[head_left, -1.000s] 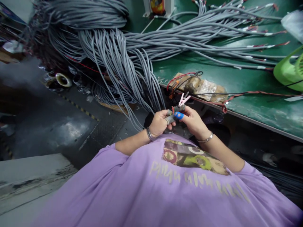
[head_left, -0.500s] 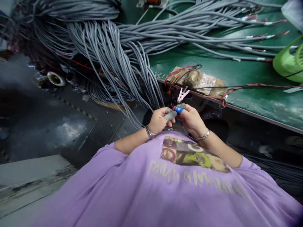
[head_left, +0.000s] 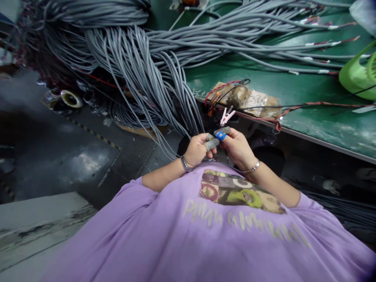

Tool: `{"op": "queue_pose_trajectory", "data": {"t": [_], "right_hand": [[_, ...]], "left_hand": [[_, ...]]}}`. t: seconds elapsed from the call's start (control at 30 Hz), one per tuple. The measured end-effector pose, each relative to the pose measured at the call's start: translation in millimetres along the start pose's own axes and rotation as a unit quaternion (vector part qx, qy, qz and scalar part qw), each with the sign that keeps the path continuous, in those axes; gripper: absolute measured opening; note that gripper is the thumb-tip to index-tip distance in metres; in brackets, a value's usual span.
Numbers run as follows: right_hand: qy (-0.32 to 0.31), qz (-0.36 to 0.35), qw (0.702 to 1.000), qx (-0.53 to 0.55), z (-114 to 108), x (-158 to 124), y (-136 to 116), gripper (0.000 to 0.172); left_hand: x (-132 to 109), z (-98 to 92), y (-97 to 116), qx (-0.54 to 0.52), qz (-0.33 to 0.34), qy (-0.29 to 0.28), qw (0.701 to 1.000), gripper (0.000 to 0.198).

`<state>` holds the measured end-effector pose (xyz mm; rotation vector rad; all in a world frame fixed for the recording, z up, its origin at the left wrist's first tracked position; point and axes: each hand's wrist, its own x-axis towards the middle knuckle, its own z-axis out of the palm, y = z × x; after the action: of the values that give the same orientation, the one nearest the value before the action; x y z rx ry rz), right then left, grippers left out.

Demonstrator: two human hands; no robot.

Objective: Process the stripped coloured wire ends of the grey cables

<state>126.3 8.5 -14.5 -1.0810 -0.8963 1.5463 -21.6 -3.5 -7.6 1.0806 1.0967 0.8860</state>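
My left hand is closed in a pinch, with grey wrappings on its thumb and index finger. Its tips meet those of my right hand, also pinched, with a blue cover on its thumb and grey wrapping on a finger. The thin red wires seen between the fingertips a moment earlier are now covered by the fingers. Just beyond the hands, a pink clip sits at the bench edge. Grey cables hang down behind my left hand; whether the pinched wires belong to one of them is hidden.
More grey cables with stripped ends lie across the green bench. A cardboard piece with clear tape is at its edge, beside red and black leads. A green basket stands at right. Coiled cable lies lower left.
My right thumb and fingers have shifted slightly left, against the left fingertips. The red wires that showed between them are now out of sight.
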Motion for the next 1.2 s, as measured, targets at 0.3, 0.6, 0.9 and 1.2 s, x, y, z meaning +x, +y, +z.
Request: {"op": "queue_pose_trajectory", "data": {"t": [0.3,0.6,0.9,1.2], "right_hand": [[-0.045,0.079,0.994,0.063,-7,0,-7,0.042],[0.008,0.031,0.998,0.058,1,-3,-1,0.029],[0.022,0.052,0.996,0.067,4,-6,-1,0.037],[0.01,0.069,0.995,0.068,5,-10,-2,0.03]], "left_hand": [[-1,0.9,4,-0.046,-0.013,0.035,0.998,0.04],[-1,2.6,2,-0.054,-0.015,0.059,0.997,0.039],[0,2.6,0,-0.075,0.001,0.088,0.993,0.039],[-1,1.9,0,-0.1,0.012,0.102,0.99,0.036]]}}
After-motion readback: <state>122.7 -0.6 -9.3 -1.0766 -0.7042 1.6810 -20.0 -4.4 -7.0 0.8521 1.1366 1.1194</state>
